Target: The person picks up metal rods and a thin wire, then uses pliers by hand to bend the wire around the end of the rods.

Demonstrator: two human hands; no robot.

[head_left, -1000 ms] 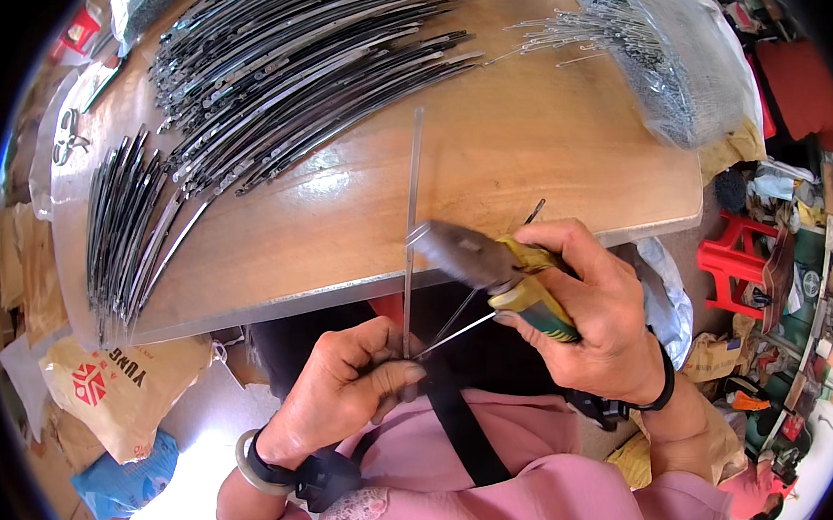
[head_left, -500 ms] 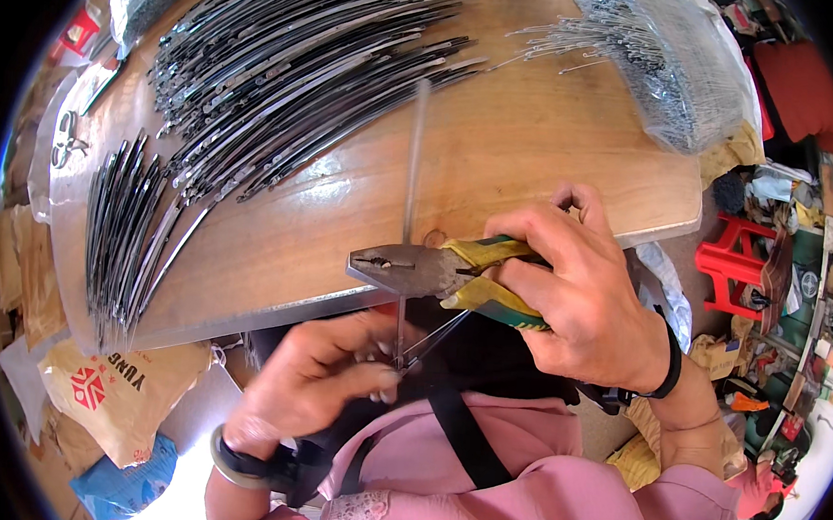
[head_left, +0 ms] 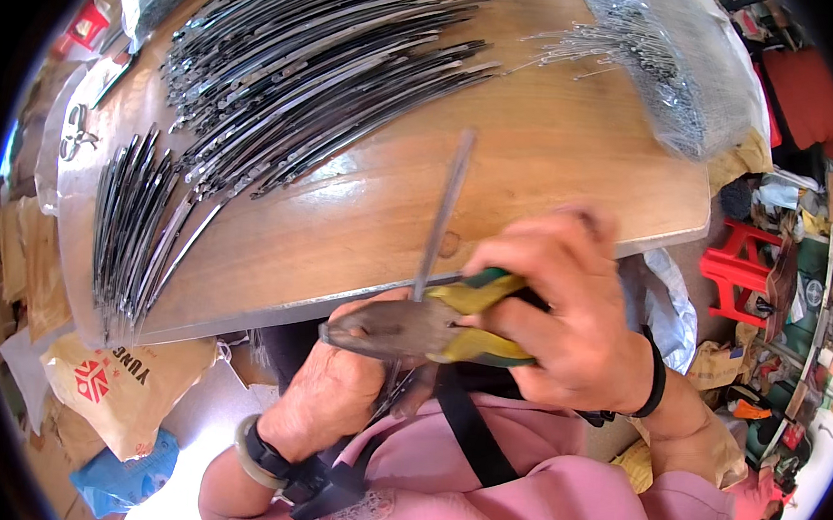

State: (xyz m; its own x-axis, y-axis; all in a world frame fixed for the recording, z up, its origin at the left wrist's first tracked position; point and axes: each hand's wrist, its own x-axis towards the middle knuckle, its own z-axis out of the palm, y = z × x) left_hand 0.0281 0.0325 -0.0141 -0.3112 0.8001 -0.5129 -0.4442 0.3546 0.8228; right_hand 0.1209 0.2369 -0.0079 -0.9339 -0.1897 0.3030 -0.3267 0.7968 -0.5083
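My right hand [head_left: 569, 331] is wrapped round the handles of combination pliers [head_left: 384, 329] with yellow and green grips. Their dark steel jaws point left and cover the fingers of my left hand [head_left: 337, 389]. A long, thin metal strip [head_left: 447, 200] rises from behind the pliers and leans to the right over the table edge; my left hand grips its lower part. Thin wires [head_left: 393, 382] show just beneath the jaws, beside my left hand. Motion blurs both hands, so whether the jaws touch the strip is unclear.
Long piles of black and silver strips [head_left: 322, 92] cover the far left of the wooden table [head_left: 575, 155], with a smaller bundle [head_left: 130, 228] nearer me. Thin hooked wires [head_left: 582, 49] stick out of a plastic bag [head_left: 704, 87]. Scissors [head_left: 79, 133] lie at the left edge; a red stool [head_left: 740, 270] stands right.
The pliers have come down and left, over my left hand, which has risen toward them. The strip's upper end has tipped to the right and lower.
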